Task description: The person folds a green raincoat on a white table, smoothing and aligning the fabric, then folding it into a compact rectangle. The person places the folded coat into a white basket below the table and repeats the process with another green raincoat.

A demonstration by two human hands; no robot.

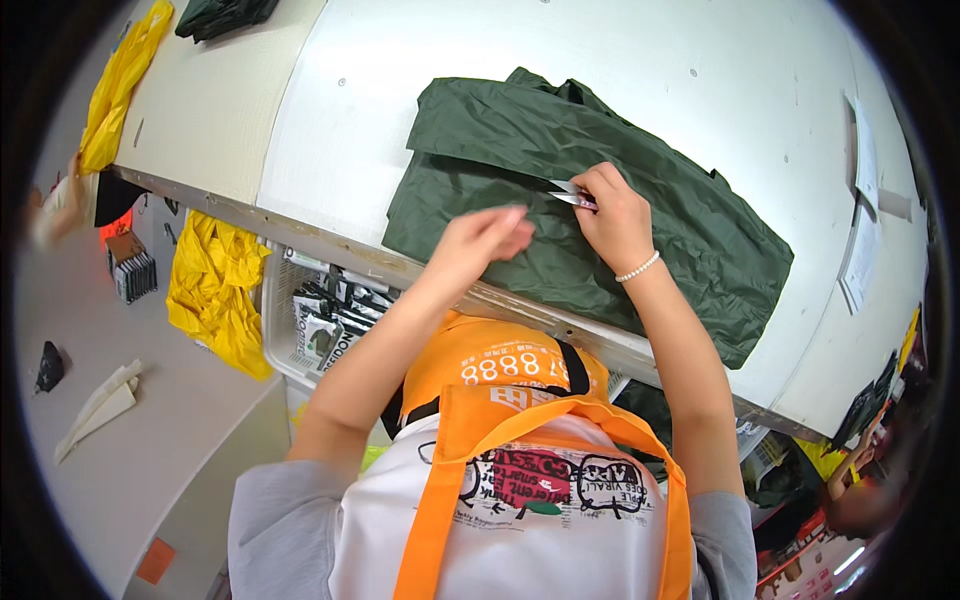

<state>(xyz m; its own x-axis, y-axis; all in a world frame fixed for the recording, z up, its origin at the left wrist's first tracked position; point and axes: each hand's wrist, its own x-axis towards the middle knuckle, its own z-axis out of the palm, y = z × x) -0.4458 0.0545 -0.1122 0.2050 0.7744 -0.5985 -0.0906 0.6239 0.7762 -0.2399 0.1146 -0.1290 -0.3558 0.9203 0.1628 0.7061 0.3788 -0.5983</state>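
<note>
Our right hand (613,215) grips the snips (574,197) over green fabric (685,255) on the counter (600,50); at their eight o'clock, our left hand (482,238) blurs, and we can't tell its grip!

a white-topped table (350,130) stands above a pale grey floor (115,330).

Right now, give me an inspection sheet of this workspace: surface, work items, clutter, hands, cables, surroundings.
Surface: white table, front edge worn-looking.
Work items: dark green fabric, creased, on the table; small scissors over it, blades apart.
Clutter: dark bundle at far left; paper sheets at right.
Hands: right hand holds the scissors; left hand is blurred, its grip unclear.
Cables: nothing seen.
Surroundings: white crate of packets below the table edge, yellow fabric heap on its left; another person's blurred hand at left.
</note>
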